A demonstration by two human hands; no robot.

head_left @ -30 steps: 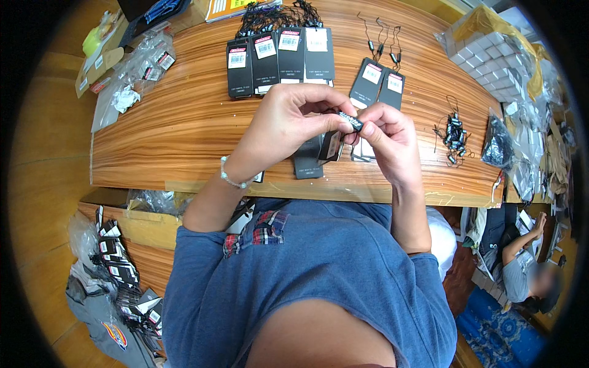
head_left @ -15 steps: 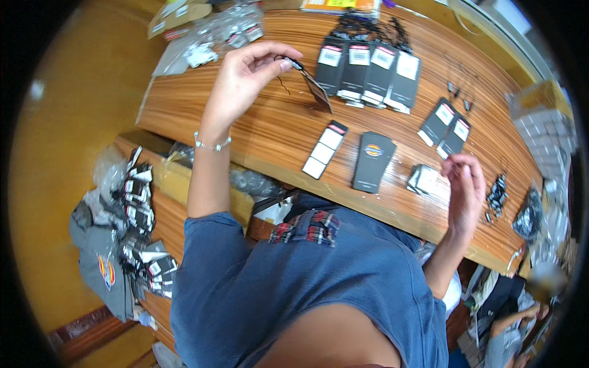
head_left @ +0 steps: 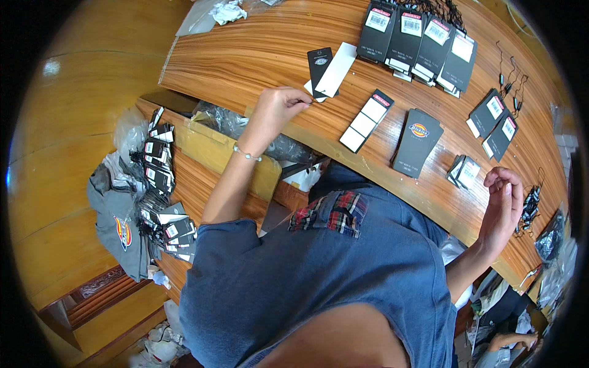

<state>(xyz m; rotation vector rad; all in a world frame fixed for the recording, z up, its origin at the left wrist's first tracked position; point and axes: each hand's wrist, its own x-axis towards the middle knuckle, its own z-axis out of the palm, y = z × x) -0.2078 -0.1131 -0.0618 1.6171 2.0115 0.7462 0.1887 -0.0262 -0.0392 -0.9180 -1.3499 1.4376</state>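
My left hand (head_left: 283, 113) is at the table's front edge, thumb and fingers pinched on what looks like a thin dark string. The string runs to a loose set of hang tags, with a black tag (head_left: 320, 64) and a white tag (head_left: 338, 70) fanned apart on the wood. Over the right part of the table hovers my right hand (head_left: 503, 199), fingers loosely bent and apart, with nothing seen in it. Nearest to it are a small pile of white-and-grey labels (head_left: 467, 172) and a bunch of black strings (head_left: 529, 208).
Farther back lie rows of black barcoded tags (head_left: 405, 43) with strings. A sticker strip (head_left: 367, 121), a stack of black tags (head_left: 417, 144) and two tag bundles (head_left: 488, 110) lie nearer. At left, more strung tags (head_left: 159, 156) lie beside a grey garment (head_left: 116, 214).
My left hand has come down toward the table's front edge, and the tags that hung from it now lie on the wood. The view has shifted; my right hand stays near the small labels.
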